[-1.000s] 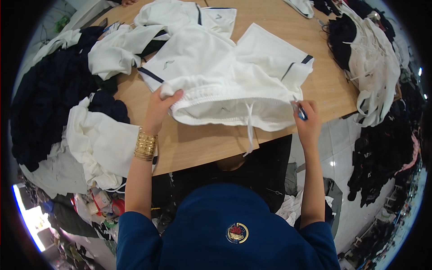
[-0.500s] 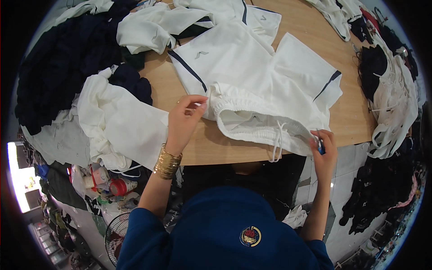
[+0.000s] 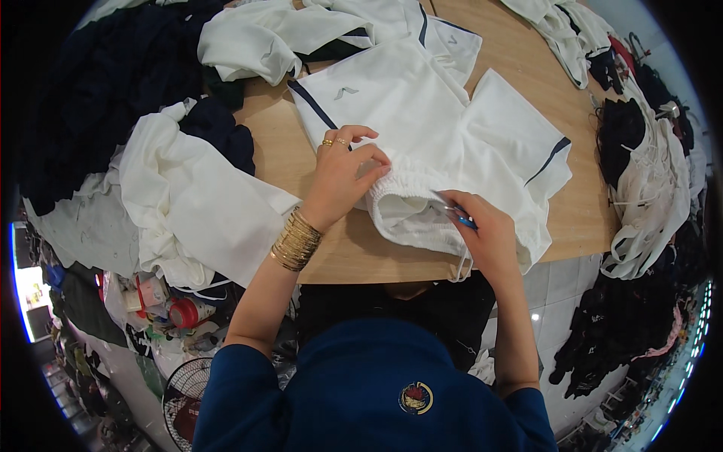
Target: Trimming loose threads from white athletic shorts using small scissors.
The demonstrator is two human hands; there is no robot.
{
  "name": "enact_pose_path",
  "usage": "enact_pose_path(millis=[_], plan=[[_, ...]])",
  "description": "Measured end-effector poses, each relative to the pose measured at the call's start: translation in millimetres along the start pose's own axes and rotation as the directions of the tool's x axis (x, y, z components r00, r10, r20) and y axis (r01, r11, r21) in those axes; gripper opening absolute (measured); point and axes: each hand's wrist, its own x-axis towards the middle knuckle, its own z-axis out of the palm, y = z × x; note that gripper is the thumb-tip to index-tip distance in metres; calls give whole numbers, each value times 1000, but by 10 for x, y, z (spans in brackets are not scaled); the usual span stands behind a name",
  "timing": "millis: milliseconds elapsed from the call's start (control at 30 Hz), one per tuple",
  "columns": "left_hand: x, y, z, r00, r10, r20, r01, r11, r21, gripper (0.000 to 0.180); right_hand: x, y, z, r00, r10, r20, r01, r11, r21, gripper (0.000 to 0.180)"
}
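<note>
Bench (image 3: 316, 162): pale wood, running across the upper half of the view, its near edge just ahead of your body.

Dark garment pile (image 3: 98, 90): big heap at far left, spilling over the bench edge. Another dark heap (image 3: 633, 331) hangs at lower right, below the bench.

White shorts (image 3: 452, 128): spread flat in the middle of the bench, dark stripes down the side seams, the elastic waistband (image 3: 410, 200) turned toward you at the near edge. A thin white drawcord hangs off the bench edge below it.

White garment (image 3: 196, 211): crumpled at left, draped over the bench edge just beside your left forearm. More white pieces (image 3: 279, 34) are bunched at the top, touching the shorts.

Your left hand (image 3: 343, 173): rests on the left end of the waistband, fingers curled and pinching the gathered fabric. Rings on two fingers; a stack of gold bangles (image 3: 296, 239) at the wrist.

Your right hand (image 3: 482, 230): sits on the right part of the waistband, fingers closed around a small blue-handled tool (image 3: 458, 215), its metal tip against the fabric. You cannot tell exactly what kind of tool it is.

Clutter (image 3: 162, 301): small red and pale containers low at left, below the bench.
</note>
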Motion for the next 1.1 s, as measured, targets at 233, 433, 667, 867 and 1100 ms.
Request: enact_pose_path(millis=[233,433,667,867,1100], plan=[[43,-76,23,988,-118,102,143,946,-292,12,333,-49,174,986,-162,-22,152,955,-255,24],[60,-68,-24,966,-184,183,246,871,-426,12,467,-42,280,974,-226,12,216,912,-348,21],[62,-112,16,973,-155,174,220,858,-465,10,502,-61,304,969,-245,25,236,898,-370,21],[64,-136,9,962,-174,209,256,839,-481,13,504,-68,306,972,-232,28,225,892,-392,21],[-36,-62,-212,981,-166,103,195,871,-451,13,481,-89,267,980,-198,35,197,913,-356,22]])
